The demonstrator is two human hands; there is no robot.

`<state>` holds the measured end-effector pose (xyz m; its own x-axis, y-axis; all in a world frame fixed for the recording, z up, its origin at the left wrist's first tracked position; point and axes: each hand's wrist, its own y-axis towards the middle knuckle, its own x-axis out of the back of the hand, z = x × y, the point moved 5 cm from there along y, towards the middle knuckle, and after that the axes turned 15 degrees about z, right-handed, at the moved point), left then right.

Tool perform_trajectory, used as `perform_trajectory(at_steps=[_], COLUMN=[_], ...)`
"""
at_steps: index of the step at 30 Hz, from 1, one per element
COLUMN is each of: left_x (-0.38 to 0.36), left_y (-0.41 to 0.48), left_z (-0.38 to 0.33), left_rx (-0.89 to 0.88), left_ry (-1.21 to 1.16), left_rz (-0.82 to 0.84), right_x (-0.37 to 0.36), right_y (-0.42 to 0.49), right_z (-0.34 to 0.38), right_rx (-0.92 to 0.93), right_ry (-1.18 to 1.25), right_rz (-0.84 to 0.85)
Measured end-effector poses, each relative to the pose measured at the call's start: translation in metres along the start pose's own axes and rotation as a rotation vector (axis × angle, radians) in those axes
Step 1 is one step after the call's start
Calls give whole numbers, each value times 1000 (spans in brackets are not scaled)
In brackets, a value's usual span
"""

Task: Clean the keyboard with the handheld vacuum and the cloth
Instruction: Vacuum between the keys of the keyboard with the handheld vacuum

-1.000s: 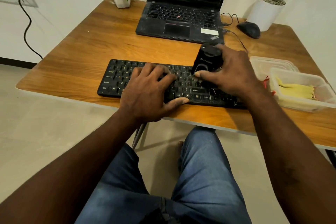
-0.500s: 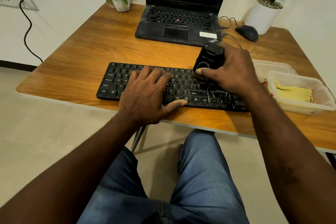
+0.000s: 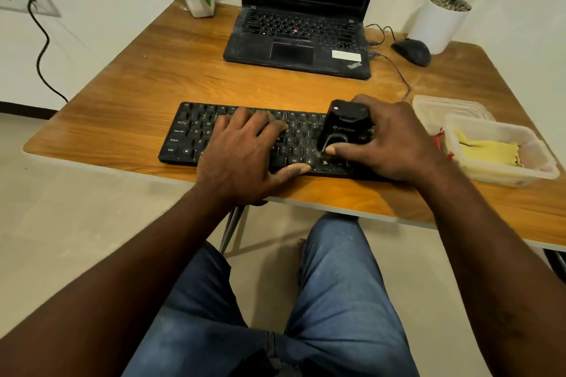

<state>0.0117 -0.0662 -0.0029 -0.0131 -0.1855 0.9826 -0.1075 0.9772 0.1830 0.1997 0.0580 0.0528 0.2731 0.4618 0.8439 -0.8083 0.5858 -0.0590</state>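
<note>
Black plastic made up both main things: the keyboard (image 3: 190, 135) lay flat near the front edge of the wooden bench (image 3: 137, 86), and the handheld vacuum (image 3: 344, 128) stood on its right-hand keys. The right grip (image 3: 395, 144) was clenched round the vacuum's body, with the fingers wrapped behind it and the thumb pressed low on its front face. The left grip (image 3: 242, 156) was released, its fingers lying straight and spread across the middle keys, pressing the board down. The vacuum looked small, rigid and light, with smooth sides that could slip, so a full wrap round its body seemed the sound hold. The keyboard looked thin, stiff and light enough to skate on the bench, so it likely needed that flat, steadying palm, and its keys would give under pressure. The yellow cloth (image 3: 487, 151) lay crumpled and untouched in a clear plastic tub (image 3: 539, 162) near the keyboard's right end. It looked soft and limp, best pinched up by a fold.
</note>
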Motion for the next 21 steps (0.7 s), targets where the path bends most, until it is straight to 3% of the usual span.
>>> perform_trajectory(at_steps=[3, 5, 8, 10, 14, 18, 21], left_x=[0, 0, -1, -1, 0, 0, 0], left_y=[-1, -1, -1, -1, -1, -1, 0], left_z=[-1, -1, 0, -1, -2, 0, -2], left_rx=[4, 11, 12, 8, 7, 10, 12], left_ry=[-2, 2, 8, 8, 0, -3, -6], left_rz=[5, 5, 9, 9, 14, 19, 23], right_x=[22, 20, -6, -12, 12, -1, 7], right_y=[1, 1, -2, -1, -4, -6, -3], right_z=[-13, -10, 14, 12, -7, 7, 0], right_rx=[-133, -96, 29, 32, -144, -17, -72], right_ry=[-145, -82, 58, 15, -67, -48, -71], right_rz=[-207, -160, 48, -10, -241, -43, -119])
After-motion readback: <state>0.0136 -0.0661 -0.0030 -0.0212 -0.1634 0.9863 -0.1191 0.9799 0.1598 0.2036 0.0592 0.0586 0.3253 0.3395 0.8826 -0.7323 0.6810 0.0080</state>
